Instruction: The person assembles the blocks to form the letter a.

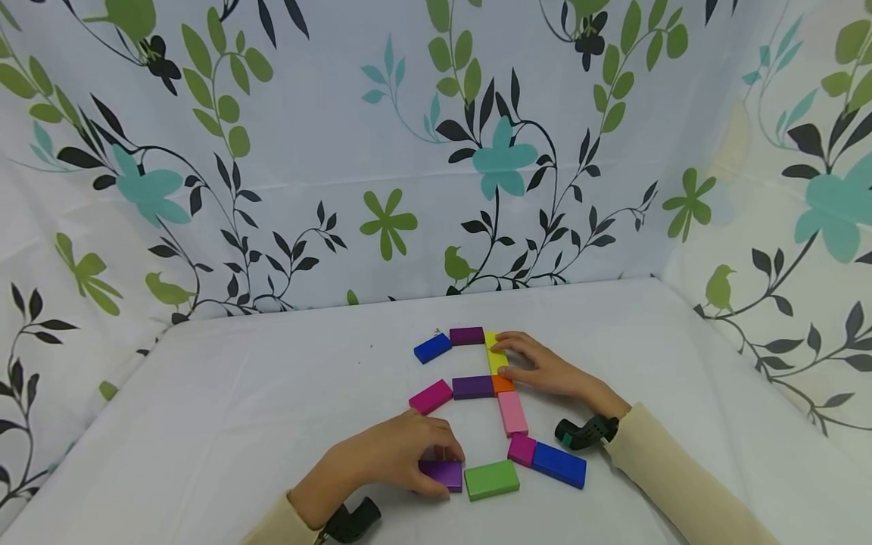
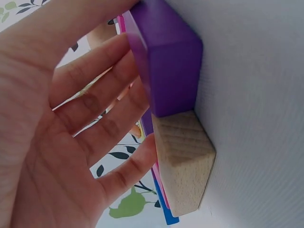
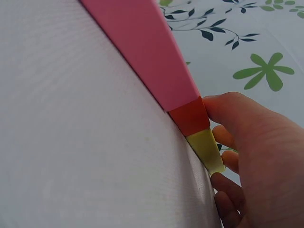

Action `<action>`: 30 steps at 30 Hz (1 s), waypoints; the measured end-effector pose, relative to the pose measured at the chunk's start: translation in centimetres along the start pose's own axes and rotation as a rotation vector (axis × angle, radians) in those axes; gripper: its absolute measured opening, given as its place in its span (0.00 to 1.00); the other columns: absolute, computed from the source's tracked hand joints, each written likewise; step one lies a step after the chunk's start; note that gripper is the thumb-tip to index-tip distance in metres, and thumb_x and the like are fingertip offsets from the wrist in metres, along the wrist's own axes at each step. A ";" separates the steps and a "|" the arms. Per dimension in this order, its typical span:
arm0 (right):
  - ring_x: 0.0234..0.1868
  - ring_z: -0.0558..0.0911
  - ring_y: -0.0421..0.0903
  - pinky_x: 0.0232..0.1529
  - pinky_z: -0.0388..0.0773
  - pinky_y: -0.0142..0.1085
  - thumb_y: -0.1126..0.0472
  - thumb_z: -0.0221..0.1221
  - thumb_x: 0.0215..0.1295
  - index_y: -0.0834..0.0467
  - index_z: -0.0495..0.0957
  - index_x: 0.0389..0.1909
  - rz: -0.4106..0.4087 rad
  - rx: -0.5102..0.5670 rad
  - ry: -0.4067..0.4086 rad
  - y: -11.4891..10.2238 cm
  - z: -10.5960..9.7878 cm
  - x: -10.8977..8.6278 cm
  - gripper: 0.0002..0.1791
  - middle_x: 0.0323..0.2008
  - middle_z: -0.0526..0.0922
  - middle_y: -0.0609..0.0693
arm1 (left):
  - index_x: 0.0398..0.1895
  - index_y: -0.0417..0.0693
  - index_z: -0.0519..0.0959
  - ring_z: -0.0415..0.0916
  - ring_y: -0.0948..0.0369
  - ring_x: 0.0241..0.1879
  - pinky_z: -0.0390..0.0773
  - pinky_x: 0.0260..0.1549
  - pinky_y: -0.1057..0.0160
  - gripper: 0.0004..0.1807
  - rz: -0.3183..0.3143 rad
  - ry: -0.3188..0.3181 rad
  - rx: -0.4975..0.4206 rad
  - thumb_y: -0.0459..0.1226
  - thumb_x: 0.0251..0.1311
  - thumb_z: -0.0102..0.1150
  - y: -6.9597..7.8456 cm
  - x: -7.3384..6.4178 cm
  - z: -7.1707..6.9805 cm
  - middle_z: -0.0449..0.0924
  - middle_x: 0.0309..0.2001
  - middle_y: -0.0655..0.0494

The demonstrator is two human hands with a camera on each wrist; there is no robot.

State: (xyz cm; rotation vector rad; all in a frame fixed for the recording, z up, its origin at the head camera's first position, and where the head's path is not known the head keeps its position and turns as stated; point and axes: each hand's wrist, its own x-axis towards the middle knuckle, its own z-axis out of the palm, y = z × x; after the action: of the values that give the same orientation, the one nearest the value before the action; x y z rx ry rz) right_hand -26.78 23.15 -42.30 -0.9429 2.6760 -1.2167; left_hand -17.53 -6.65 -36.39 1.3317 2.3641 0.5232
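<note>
In the head view my left hand (image 1: 395,454) pinches a purple block (image 1: 446,475), thumb along its near side and fingertips at its far side. A plain wooden block (image 2: 185,166) touches that purple block's end in the left wrist view; the hand hides it from the head camera. My right hand (image 1: 545,369) grips a yellow block (image 1: 499,359), with fingers at its far part and the thumb near its joint with an orange block (image 1: 502,384). A pink block (image 3: 147,52) adjoins the orange one. A green block (image 1: 492,480) lies just right of the purple block.
Further blocks continue the curved row: blue (image 1: 432,348), dark purple (image 1: 466,335), purple (image 1: 473,387), magenta (image 1: 431,397), small magenta (image 1: 521,449) and another blue (image 1: 560,465). A white cloth (image 1: 272,393) covers the table; patterned curtains (image 1: 306,151) stand behind and beside it.
</note>
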 end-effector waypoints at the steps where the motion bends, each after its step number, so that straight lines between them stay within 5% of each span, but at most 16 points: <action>1: 0.72 0.57 0.63 0.67 0.52 0.64 0.57 0.58 0.69 0.57 0.72 0.62 0.001 -0.001 0.000 0.0 0.0 0.0 0.22 0.70 0.62 0.60 | 0.48 0.53 0.83 0.72 0.75 0.39 0.74 0.44 0.75 0.17 0.000 -0.005 -0.015 0.44 0.55 0.71 0.0 0.0 0.0 0.80 0.42 0.68; 16: 0.72 0.57 0.63 0.67 0.52 0.64 0.57 0.59 0.68 0.58 0.72 0.62 0.001 0.008 0.002 -0.1 0.0 -0.2 0.22 0.70 0.61 0.61 | 0.48 0.53 0.83 0.72 0.76 0.39 0.74 0.43 0.76 0.17 0.062 -0.013 -0.032 0.44 0.55 0.70 0.1 -0.1 0.1 0.79 0.41 0.69; 30: 0.72 0.56 0.63 0.67 0.52 0.64 0.58 0.58 0.69 0.57 0.72 0.62 0.007 0.016 0.001 0.5 0.0 -0.4 0.22 0.70 0.61 0.61 | 0.44 0.50 0.83 0.74 0.65 0.45 0.76 0.50 0.60 0.13 -0.118 0.247 -0.079 0.43 0.58 0.67 -3.8 -2.0 -1.3 0.79 0.44 0.63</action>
State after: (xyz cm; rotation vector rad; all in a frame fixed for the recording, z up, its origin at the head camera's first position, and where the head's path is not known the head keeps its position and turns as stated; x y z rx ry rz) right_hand -26.71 23.61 -42.72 -0.9296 2.6639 -1.2362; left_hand -19.94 -10.40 -36.85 1.1408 2.5693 0.7764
